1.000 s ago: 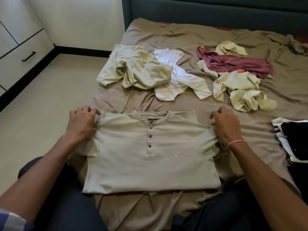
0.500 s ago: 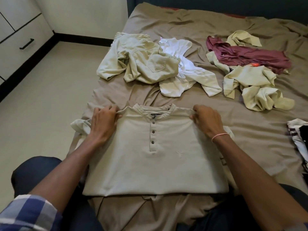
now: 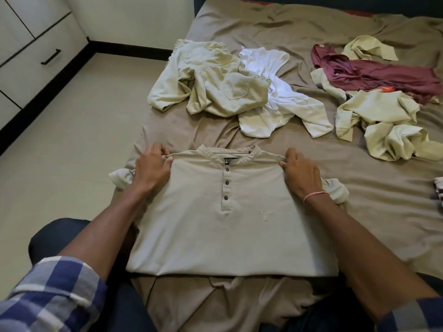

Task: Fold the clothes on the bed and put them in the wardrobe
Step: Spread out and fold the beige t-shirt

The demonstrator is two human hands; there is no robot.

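A beige button-neck shirt (image 3: 230,226) lies flat, front up, on the brown bed sheet (image 3: 383,212) right before me. Its sleeves are tucked under, with bunched cuffs poking out on both sides. My left hand (image 3: 152,167) pinches the shirt's left shoulder. My right hand (image 3: 300,173), with a pink thread at the wrist, pinches the right shoulder. Further up the bed lie unfolded clothes: a pale green shirt (image 3: 215,85), a white garment (image 3: 278,97), a maroon garment (image 3: 378,73) and crumpled pale yellow pieces (image 3: 388,125).
White wardrobe drawers with a black handle (image 3: 50,56) stand at the far left across a beige floor (image 3: 60,152). A striped dark garment (image 3: 438,190) peeks in at the right edge. The bed's left edge runs just beside my left hand.
Both hands moved inward from the shirt's outer sides to its shoulders, folding the sleeves under. The shirt is narrower now, and my view has tilted closer to the bed.
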